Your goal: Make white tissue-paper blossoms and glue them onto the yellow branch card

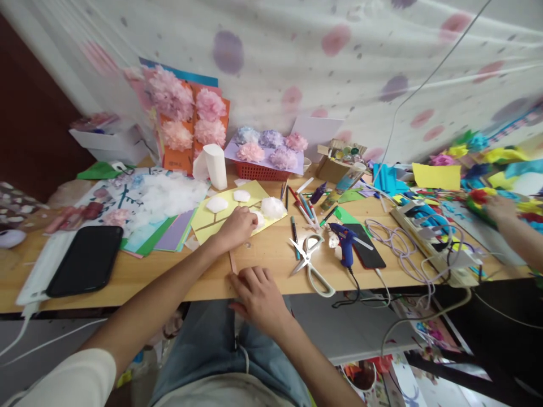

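On the wooden table lies a yellow card (pixel 205 230) with white cotton tufts and brown lines like stems. My left hand (pixel 238 227) is over its lower edge, fingers curled together beside a cotton tuft (pixel 257 220); what the fingertips pinch is hidden. A fuller cotton tuft (pixel 273 208) sits at the card's right corner. My right hand (pixel 259 294) rests at the table's front edge with bent fingers and the thumb apart, its fingertips by the lower end of a thin brown strip (pixel 232 262).
White scissors (pixel 311 264), a blue glue gun (pixel 345 242) and a dark phone (pixel 363 246) lie to the right, near cables and a power strip (pixel 428 242). Loose cotton (pixel 173 195) and another phone (pixel 87 260) are left. Another person's hand (pixel 503 210) is far right.
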Demonstrator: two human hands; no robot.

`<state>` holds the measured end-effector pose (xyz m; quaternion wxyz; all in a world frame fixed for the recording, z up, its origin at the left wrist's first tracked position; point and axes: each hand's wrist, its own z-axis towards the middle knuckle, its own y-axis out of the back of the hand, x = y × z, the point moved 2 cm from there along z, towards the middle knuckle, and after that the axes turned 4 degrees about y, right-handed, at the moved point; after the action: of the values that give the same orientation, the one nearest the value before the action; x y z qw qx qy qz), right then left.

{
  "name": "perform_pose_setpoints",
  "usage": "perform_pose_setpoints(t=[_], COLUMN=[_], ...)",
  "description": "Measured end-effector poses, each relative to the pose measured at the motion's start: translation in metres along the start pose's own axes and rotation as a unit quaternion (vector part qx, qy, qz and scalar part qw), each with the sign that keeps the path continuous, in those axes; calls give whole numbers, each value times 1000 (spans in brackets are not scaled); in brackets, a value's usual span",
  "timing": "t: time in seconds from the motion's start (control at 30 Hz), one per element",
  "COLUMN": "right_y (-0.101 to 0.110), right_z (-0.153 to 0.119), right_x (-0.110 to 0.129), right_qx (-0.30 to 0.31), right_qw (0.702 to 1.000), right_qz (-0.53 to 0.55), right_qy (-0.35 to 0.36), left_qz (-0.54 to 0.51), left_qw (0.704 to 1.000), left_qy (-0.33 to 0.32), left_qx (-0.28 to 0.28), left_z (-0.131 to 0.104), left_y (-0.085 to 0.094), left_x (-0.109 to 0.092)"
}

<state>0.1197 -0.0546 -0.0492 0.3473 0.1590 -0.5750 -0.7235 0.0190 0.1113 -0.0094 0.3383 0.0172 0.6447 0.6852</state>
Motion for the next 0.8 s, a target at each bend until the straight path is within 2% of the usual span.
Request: perform_pose_setpoints(t=[0.17,0.27,0.43,0.53,0.6,0.7,0.73,0.8], right_y=[-5,-7,-5,5,18,45,54,70], right_z=[-6,-9,-14,-19,-24,-28,-27,-21], right_x=[-2,-2,-5,-5,-7,-21,-28,-43], right_qx=[-26,-68,-142,-193,-279,-413,-424,-399], right_qw=[998,994,984,973,952,891,877,876], right_qz=[-17,8,87,114,123,142,155,175], right_qy=[57,79,57,46,7,-122,-163,-207], left_qz=[-3,7,-2,-34,-71,-131,-146,-163], left_qw=[1000,1000,1000,999,995,984,982,983], left_qy=[-1,0,4,12,28,49,46,25], left_qx=[-8,-9,-20,-37,-68,-107,-107,-82], left_z=[1,2,5,5,4,3,3,1], left_y=[3,2,-1,1,6,13,14,14], left_x=[4,6,7,8,10,13,12,9])
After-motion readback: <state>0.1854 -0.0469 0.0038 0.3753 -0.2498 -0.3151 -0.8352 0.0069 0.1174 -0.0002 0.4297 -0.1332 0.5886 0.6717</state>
